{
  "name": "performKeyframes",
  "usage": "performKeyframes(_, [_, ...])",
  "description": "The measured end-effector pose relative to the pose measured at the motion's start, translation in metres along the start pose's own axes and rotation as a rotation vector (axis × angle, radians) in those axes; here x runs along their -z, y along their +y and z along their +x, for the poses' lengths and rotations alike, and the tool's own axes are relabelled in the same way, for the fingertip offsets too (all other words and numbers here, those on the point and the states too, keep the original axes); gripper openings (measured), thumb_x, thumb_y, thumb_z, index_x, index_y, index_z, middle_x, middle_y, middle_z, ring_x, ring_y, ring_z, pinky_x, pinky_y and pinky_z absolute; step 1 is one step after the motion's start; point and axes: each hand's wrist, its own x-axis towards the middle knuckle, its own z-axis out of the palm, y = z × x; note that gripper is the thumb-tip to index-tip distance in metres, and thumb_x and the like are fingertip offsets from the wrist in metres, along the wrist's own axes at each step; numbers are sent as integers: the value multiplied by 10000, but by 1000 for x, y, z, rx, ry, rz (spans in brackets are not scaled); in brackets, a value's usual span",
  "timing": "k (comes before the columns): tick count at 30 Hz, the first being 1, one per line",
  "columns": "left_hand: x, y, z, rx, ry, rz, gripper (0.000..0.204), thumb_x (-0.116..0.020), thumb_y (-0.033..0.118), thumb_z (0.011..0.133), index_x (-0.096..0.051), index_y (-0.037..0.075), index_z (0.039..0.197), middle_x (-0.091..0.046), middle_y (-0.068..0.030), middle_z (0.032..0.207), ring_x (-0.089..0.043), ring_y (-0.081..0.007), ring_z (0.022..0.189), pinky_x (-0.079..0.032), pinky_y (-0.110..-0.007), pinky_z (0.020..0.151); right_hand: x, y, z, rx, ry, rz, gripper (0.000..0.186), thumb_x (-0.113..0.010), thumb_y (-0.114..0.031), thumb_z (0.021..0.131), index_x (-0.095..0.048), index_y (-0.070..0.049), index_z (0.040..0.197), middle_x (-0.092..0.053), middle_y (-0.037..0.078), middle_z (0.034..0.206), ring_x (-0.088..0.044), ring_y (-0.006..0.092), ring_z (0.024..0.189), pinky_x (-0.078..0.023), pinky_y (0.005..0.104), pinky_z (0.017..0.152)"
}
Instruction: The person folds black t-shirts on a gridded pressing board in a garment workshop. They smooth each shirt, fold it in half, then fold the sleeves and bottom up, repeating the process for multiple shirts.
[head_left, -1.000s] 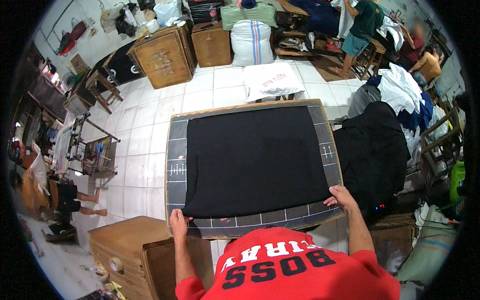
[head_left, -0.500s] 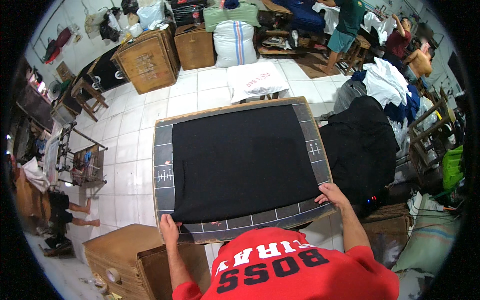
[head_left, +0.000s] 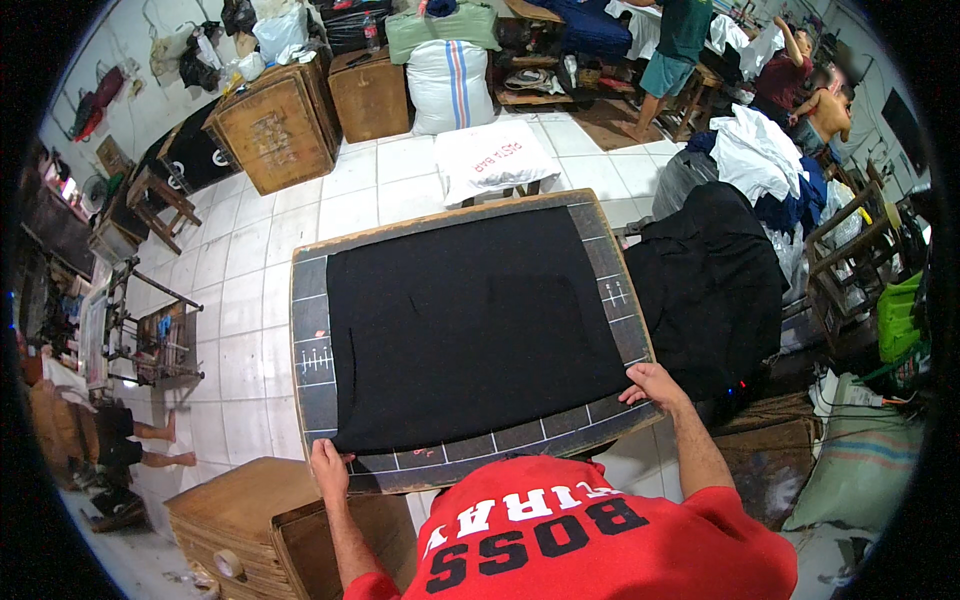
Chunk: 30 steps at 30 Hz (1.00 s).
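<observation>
A piece of black cloth (head_left: 470, 330) lies spread over a dark board (head_left: 400, 459) with white ruled marks along its borders. Its surface is mostly flat, with a few faint creases toward the left. At the near left corner of the cloth, my left hand (head_left: 330, 470) is closed, fingertips pinching the cloth's edge. My right hand (head_left: 652, 386) pinches the near right corner, its fingers curled over the board's border. The fingertips are partly hidden.
A heap of black cloth (head_left: 700, 290) sits against the board's right side. Beyond the far edge stands a stool with a white cover (head_left: 495, 160). Wooden boxes (head_left: 270, 130) line the back, and another box (head_left: 240, 500) is at near left. Other people work at far right.
The whole view has shifted slightly, moving the board a little left in the picture. Both hands keep their places at the cloth's near corners, and creases on its left side show more.
</observation>
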Motion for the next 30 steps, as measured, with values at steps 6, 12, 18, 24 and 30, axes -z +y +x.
performKeyframes(6, [-1,3,0,-6,-1,11,268,-418,167,1102,-535,-55,1008,-600,-133,824,-682,-212,598,-593,-337,544,4,3,5,-6,-30,-32,349,-523,-233,1097,-564,93,1214,-686,166,1002,-766,296,819,-629,355,668])
performKeyframes(12, [-1,5,-2,-48,13,120,263,-424,166,1102,-523,-51,993,-601,-134,823,-680,-222,603,-590,-339,543,7,5,7,-17,-37,-49,325,-529,-234,1095,-569,76,1185,-678,153,986,-768,304,825,-630,362,672])
performKeyframes(18, [1,11,-4,-60,23,166,258,-433,158,1099,-533,-54,992,-604,-129,807,-688,-222,598,-588,-336,539,6,5,7,-29,-22,-69,313,-526,-229,1095,-574,74,1158,-673,155,992,-769,312,827,-628,360,669])
performKeyframes(24, [0,11,-2,62,17,87,260,-429,159,1101,-528,-56,995,-611,-129,800,-689,-208,587,-576,-334,528,8,2,10,-39,-44,-36,278,-553,-205,1085,-583,68,1128,-669,148,923,-768,318,782,-629,345,628])
performKeyframes(30, [-1,34,-6,2,1,392,252,-460,178,1085,-557,-21,963,-654,-130,689,-696,-223,554,-556,-366,530,11,3,14,-68,-31,-11,353,-547,-201,1083,-562,124,1218,-679,198,1008,-770,349,797,-636,371,632])
